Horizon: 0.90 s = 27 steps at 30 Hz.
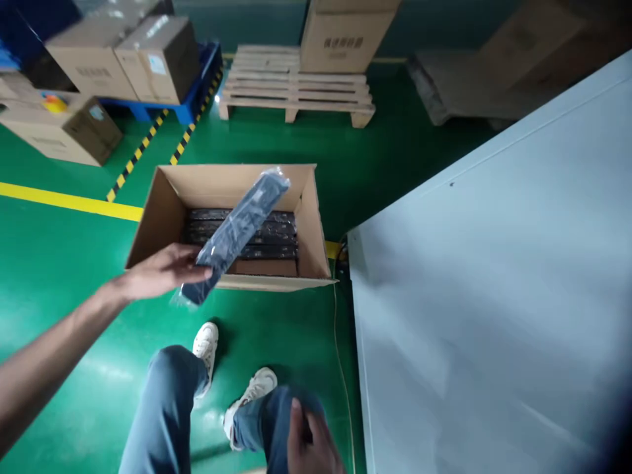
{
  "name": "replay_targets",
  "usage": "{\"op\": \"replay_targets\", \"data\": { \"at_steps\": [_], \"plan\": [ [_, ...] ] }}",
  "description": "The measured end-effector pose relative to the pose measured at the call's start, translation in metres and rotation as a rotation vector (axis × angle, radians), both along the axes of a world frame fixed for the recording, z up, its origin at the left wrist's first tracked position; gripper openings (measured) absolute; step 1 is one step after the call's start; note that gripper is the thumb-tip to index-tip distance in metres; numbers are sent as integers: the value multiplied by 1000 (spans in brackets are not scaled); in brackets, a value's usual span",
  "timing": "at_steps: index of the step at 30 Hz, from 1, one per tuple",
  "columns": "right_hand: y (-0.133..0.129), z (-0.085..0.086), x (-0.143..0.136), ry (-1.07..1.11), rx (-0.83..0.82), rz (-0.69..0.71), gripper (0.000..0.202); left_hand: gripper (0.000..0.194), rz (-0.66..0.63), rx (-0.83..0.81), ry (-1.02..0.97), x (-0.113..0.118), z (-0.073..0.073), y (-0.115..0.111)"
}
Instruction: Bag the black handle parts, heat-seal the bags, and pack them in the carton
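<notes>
My left hand [170,268] grips the lower end of a long dark bar in clear plastic wrap [237,230]. The bar slants up to the right above an open cardboard box [276,283] on the floor. Inside that box lie several similar dark wrapped pieces [271,238] in rows, with a strip of bare cardboard near the front side. Low in the view, in front of my knee, is my right hand [313,441], its fingers curled and partly blurred; whether anything is in it cannot be made out.
A large pale grey panel [474,283] fills the right side. A thin cable [340,355] runs along the floor beside it. Behind the box stand a wooden pallet [291,89] with a carton [345,39] and a blue pallet [190,105] with cartons.
</notes>
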State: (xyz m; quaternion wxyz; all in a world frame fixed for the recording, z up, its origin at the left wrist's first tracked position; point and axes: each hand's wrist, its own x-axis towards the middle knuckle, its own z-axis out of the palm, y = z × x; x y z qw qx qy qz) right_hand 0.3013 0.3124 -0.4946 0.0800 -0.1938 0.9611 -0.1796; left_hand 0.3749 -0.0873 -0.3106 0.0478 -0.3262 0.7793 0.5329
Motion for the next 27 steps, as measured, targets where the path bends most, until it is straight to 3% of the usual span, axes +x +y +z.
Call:
{"op": "replay_targets", "data": {
  "at_steps": [1,3,7,10,14,16,19,23,27],
  "plan": [
    [-3,4,-4,-18,-20,22,50,42,37,84,61,23,12,22],
    [-9,12,-12,-39,-75,26,51,42,103,206,160,64,23,65],
    [-16,41,-8,-207,-474,153,45,42,206,351,272,126,11,146],
    [-20,81,23,-377,-778,266,37,41,226,406,314,152,-2,201],
    [-32,142,77,-493,-1068,219,49,36,237,405,279,176,-9,260],
    [-37,166,94,-531,-1162,187,53,40,290,399,265,189,-14,282],
    [-34,187,106,-562,-1198,128,44,44,315,396,248,208,-26,305],
    [-20,196,118,-565,-1195,69,43,56,295,429,210,223,-41,320],
    [-10,198,131,-559,-1187,75,41,67,328,643,259,214,-39,330]
  ]
}}
